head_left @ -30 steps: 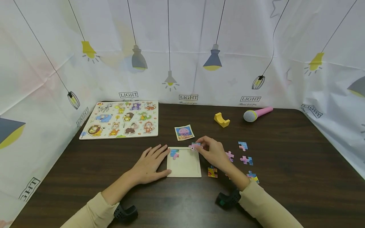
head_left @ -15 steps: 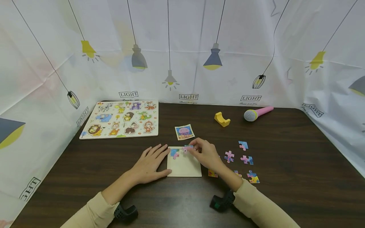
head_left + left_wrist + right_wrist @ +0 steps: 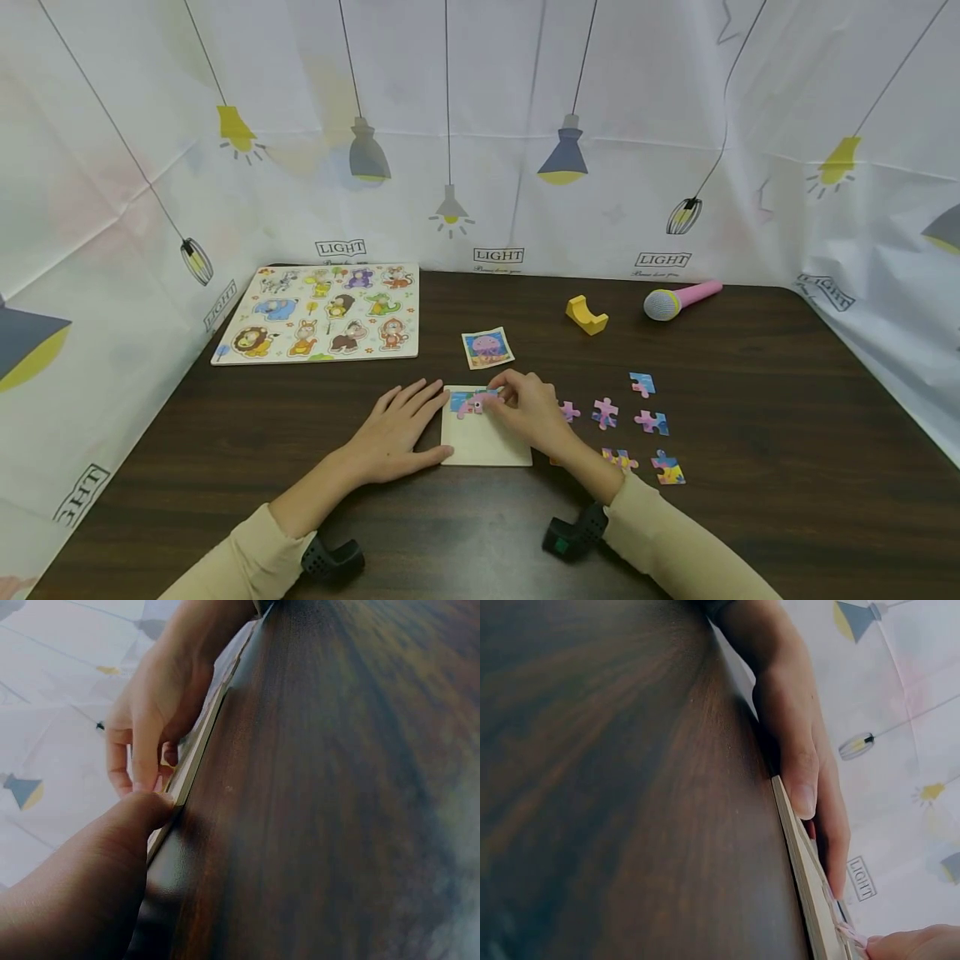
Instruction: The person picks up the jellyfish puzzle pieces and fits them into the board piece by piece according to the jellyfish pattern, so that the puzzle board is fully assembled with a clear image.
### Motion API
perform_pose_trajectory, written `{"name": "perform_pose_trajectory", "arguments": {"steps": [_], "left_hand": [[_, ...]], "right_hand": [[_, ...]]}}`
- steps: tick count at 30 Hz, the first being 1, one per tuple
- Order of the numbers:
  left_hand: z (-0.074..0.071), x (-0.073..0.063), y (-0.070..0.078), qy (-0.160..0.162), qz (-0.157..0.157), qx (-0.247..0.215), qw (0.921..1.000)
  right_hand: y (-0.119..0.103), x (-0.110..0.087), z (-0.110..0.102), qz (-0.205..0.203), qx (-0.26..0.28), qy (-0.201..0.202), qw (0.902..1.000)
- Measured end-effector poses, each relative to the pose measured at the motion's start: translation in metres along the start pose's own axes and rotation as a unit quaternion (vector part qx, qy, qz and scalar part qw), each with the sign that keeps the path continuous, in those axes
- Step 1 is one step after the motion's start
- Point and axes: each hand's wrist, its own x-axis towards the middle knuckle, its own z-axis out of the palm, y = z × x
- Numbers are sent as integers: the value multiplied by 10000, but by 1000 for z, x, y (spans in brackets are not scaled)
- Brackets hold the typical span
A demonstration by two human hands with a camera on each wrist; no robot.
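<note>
A square pale wooden puzzle tray (image 3: 486,446) lies on the dark table in front of the person. The left hand (image 3: 397,435) rests flat with fingers spread, its thumb and index fingertip at the tray's left edge. One blue-and-pink jigsaw piece (image 3: 458,401) sits in the tray's upper left corner. Between thumb and index finger, the right hand (image 3: 531,414) pinches a second jigsaw piece (image 3: 478,403), pink with an eye printed on it, right beside the corner piece. The fingers partly hide it. In the right wrist view the tray's edge (image 3: 802,877) shows side-on.
Several loose jigsaw pieces (image 3: 605,413) lie right of the tray, some partly behind the right forearm. A small picture card (image 3: 487,348) lies behind the tray. Farther back are an animal puzzle board (image 3: 322,321), a yellow curved block (image 3: 586,316) and a pink toy microphone (image 3: 684,299).
The right hand has carried the pinched jigsaw piece leftward over the tray, from its upper right corner to beside the corner piece. The left hand has stayed in place.
</note>
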Motion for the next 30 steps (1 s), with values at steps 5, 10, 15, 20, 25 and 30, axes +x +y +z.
{"name": "perform_pose_trajectory", "arguments": {"steps": [5,10,15,20,25,30], "left_hand": [[-1,0,0,7,-10,-15,10000],[-1,0,0,36,22,-22,10000],[-1,0,0,14,36,-32,10000],[0,0,0,8,14,-24,10000],[0,0,0,23,11,-31,10000],[0,-1,0,7,12,-41,10000]], "right_hand": [[0,1,0,17,-173,-7,9998],[3,3,4,-28,-503,-17,9987],[4,3,7,-101,-681,-1,9976],[4,2,8,-112,-622,37,9980],[5,3,9,-186,-639,51,9978],[7,4,9,-265,-604,83,9978]]}}
